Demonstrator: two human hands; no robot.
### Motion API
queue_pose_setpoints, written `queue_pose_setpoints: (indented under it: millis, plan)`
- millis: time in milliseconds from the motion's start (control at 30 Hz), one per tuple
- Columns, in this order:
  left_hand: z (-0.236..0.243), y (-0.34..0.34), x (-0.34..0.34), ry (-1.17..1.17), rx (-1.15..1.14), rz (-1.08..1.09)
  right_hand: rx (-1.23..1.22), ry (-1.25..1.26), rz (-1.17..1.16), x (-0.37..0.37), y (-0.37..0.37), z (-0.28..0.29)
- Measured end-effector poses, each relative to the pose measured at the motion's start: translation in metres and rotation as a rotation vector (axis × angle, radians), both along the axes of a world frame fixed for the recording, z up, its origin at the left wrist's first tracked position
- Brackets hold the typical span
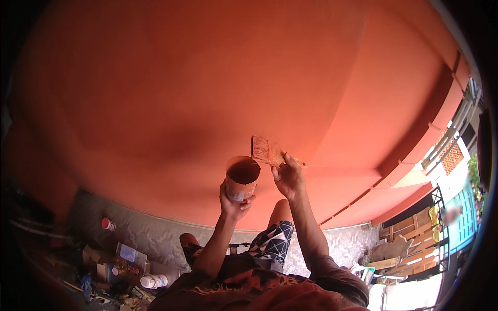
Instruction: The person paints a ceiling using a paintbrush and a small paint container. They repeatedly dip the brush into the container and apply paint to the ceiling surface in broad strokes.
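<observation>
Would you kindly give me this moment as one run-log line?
left hand: holds open-topped container | right hand: holds paintbrush by handle, bristles near container's rim | ahead: orange-red wall

The cup (241,182) hides part of my left hand (236,207); how full it is, I can't tell. My right hand (290,179) covers part of the brush (266,151). At six o'clock, the edge cuts off my shirt (259,291). Toward eight, some clutter (132,262) is too dark to name; past three, a patch (451,215) is blurred.
</observation>
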State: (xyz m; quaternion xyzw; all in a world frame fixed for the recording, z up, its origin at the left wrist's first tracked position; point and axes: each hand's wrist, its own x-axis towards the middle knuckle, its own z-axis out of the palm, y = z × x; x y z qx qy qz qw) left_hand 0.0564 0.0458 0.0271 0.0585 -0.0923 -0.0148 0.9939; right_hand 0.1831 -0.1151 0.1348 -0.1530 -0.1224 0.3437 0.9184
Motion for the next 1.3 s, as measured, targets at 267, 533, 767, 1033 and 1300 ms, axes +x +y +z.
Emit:
queue_pose_setpoints:
  millis: [267, 533, 767, 1033, 1300]
  plan:
    - [0.010, 0.006, 0.001, -0.010, -0.012, -0.016, 0.034, -0.046, -0.018, -0.004, 0.012, 0.018]
    - [0.020, 0.005, -0.003, 0.054, 0.021, 0.057, 0.111, -0.073, 0.062, -0.007, 0.020, 0.022]
    - [0.036, 0.007, 0.010, 0.046, 0.038, 0.074, 0.157, -0.094, 0.045, 0.005, 0.023, 0.029]
    - [0.052, 0.022, 0.040, -0.079, -0.010, 0.006, 0.148, -0.144, -0.080, 0.018, 0.029, 0.086]
    - [0.069, 0.039, 0.042, -0.078, -0.018, -0.005, 0.072, -0.425, -0.303, 0.051, 0.027, 0.171]
